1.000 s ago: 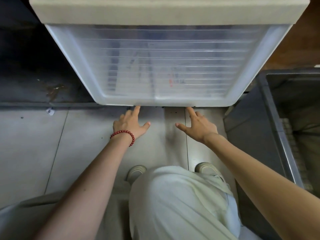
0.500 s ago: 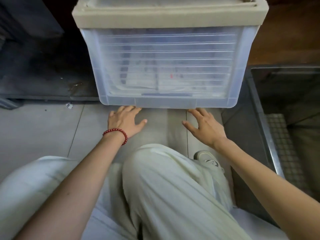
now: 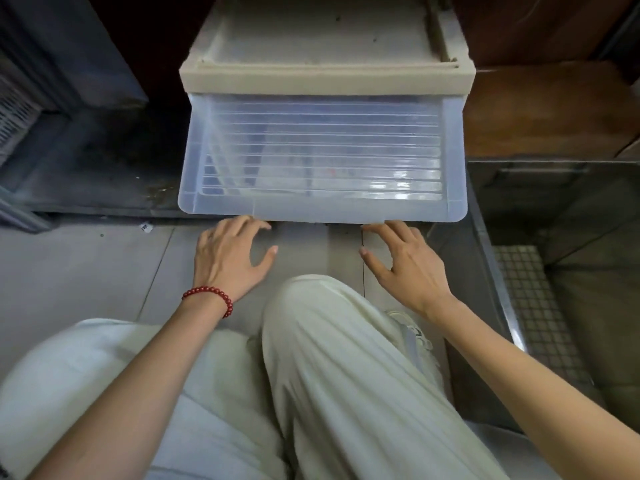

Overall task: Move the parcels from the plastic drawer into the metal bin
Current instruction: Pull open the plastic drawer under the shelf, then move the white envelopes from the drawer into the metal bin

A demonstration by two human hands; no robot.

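Observation:
A translucent plastic drawer (image 3: pixel 322 209) with a ribbed front sits low in a beige cabinet straight ahead, its front standing a little way out of the frame. Pale parcels (image 3: pixel 332 174) show only dimly through the plastic. My left hand (image 3: pixel 228 258), with a red bead bracelet, hooks its fingers under the drawer's bottom lip at the left. My right hand (image 3: pixel 405 268) does the same further right. Both thumbs point inward, free. The metal bin (image 3: pixel 491 258) stands on the floor right beside the drawer.
The beige cabinet top (image 3: pixel 325 77) is dusty. A dark machine (image 3: pixel 69 81) fills the left. A wooden panel (image 3: pixel 554 109) rises behind the bin. My knee in pale trousers (image 3: pixel 346 358) is raised between my arms, above grey floor tiles (image 3: pixel 86 271).
My view has drawn back and risen, so the drawer looks smaller and its top shows. Both hands' fingers went from outstretched to curled under the lip. The drawer front has come out slightly.

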